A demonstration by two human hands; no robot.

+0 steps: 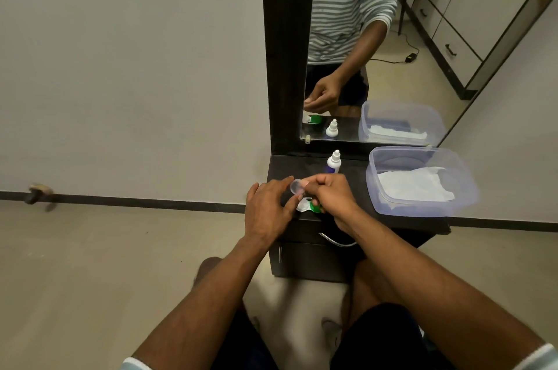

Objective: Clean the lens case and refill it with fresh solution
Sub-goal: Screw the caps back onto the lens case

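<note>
1. Right hand [330, 196] pinches a small clear cap [296, 187] at its fingertips, lifted just above the lens case [308, 206]. Left hand [267, 208] fingers spread, resting beside the case, gripping nothing I can see.
2. Case sits near the dark cabinet top's [356, 182] front-left edge; green cap [316, 207] on one well.
3. Risk: case that close to the edge, a nudge sends it floorward. Loose cap could slip from the pinch.
4. Solution bottle [334, 162] upright at back edge, capped; fill level unreadable.
5. Clear tub [422, 181] at right edge holds crumpled white tissue [415, 187].
</note>
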